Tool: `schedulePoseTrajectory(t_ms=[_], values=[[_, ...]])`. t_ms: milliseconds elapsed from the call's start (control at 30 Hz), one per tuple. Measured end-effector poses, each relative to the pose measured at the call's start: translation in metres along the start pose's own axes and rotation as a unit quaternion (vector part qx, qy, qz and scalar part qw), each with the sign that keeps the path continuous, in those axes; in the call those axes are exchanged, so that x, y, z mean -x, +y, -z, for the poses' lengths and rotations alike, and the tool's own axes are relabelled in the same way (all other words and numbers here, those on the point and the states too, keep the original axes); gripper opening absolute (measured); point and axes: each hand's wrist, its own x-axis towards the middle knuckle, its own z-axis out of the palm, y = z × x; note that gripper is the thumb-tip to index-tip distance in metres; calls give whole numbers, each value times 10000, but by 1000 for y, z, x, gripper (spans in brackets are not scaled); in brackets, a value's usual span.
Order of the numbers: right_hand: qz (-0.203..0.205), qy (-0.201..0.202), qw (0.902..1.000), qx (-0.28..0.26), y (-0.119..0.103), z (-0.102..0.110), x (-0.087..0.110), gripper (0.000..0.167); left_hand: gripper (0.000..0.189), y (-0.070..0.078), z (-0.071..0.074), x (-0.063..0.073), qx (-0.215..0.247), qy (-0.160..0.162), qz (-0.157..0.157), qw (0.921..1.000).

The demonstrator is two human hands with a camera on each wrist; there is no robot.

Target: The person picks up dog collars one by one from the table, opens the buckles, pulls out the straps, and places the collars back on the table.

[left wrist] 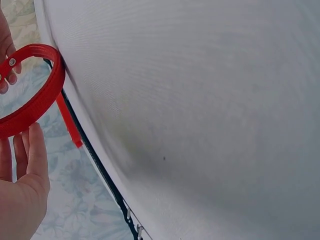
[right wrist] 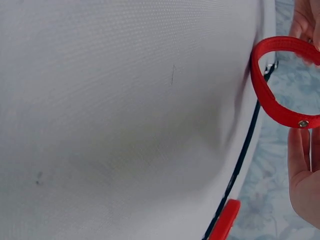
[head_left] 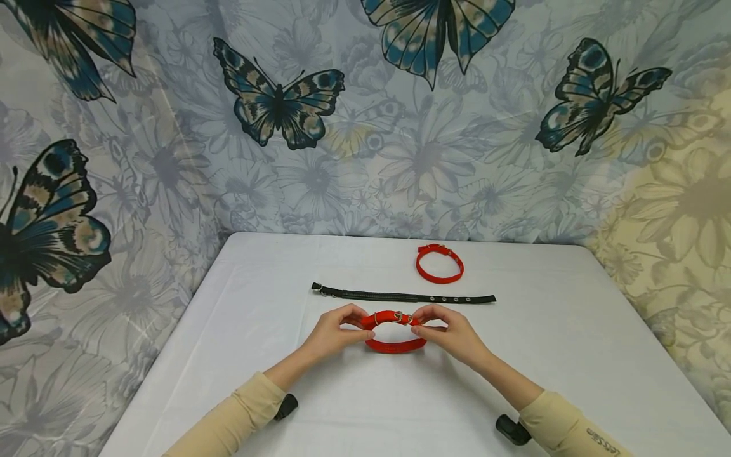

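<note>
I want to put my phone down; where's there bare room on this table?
Bare on the white table: left of the black strap and left hand; right of the strap and right hand; and the near middle, between the sleeves. The centre is crowded: both hands hold a red collar in front of the strap, with another red collar behind it.

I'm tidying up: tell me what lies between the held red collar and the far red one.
The head view shows a black collar, unfastened and stretched out, between the held red collar and the far red collar.
</note>
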Motion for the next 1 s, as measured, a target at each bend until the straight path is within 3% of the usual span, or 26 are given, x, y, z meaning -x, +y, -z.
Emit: schedulePoseTrajectory(t_ms=[167, 300, 533, 767, 1000], values=[[-30, 11, 10000, 18, -1, 0, 0, 24, 24, 20, 2, 6, 125, -62, 3, 9999], [-53, 14, 10000, 28, -1, -1, 1, 23, 25, 26, 3, 7, 140, -45, -74, 9999], [-37, 21, 10000, 65, 1, -2, 0, 23, 28, 31, 3, 4, 29, -72, -301, 9995], [-86, 10, 10000, 14, 1, -2, -1, 24, 24, 31, 2, 2, -168, -39, -375, 9991], [111, -8, 9999, -21, -2, -4, -2, 29, 21, 31, 0, 1, -181, -10, -426, 9989]])
